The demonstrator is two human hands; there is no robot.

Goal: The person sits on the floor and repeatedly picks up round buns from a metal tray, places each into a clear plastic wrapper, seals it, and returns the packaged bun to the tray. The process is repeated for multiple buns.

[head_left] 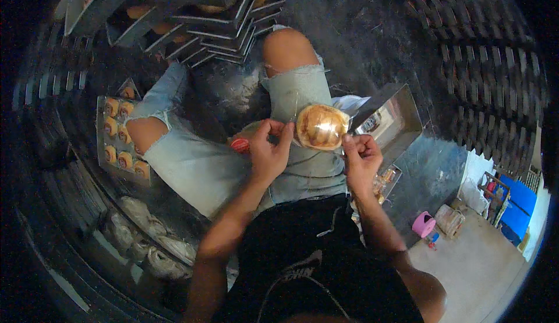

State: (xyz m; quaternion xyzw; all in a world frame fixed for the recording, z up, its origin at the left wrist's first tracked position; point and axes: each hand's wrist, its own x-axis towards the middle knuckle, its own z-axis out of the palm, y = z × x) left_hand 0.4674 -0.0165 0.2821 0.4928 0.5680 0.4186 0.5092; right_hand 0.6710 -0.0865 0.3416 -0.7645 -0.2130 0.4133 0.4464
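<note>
A golden-brown bun (320, 126) in a shiny clear wrapper hangs between my two hands, above my lap. My left hand (272, 148) pinches the left edge of the wrapper between thumb and fingers. The opposite edge is gripped by my right hand (362, 154), its fingers curled in. Just left of my left wrist, a small red thing with pale markings (240, 144) shows partly; its kind is hard to make out. Close beyond my right hand stands a metal tray (410, 108) holding flat printed wrappers (378, 121).
Stacked metal trays (221, 46) with baked goods rise at the far left. A tray of small round buns (119, 136) lies left of my leg. Crumpled plastic bags (166, 259) are at the lower left. A pink container (424, 224) and a bucket (449, 221) stand at right.
</note>
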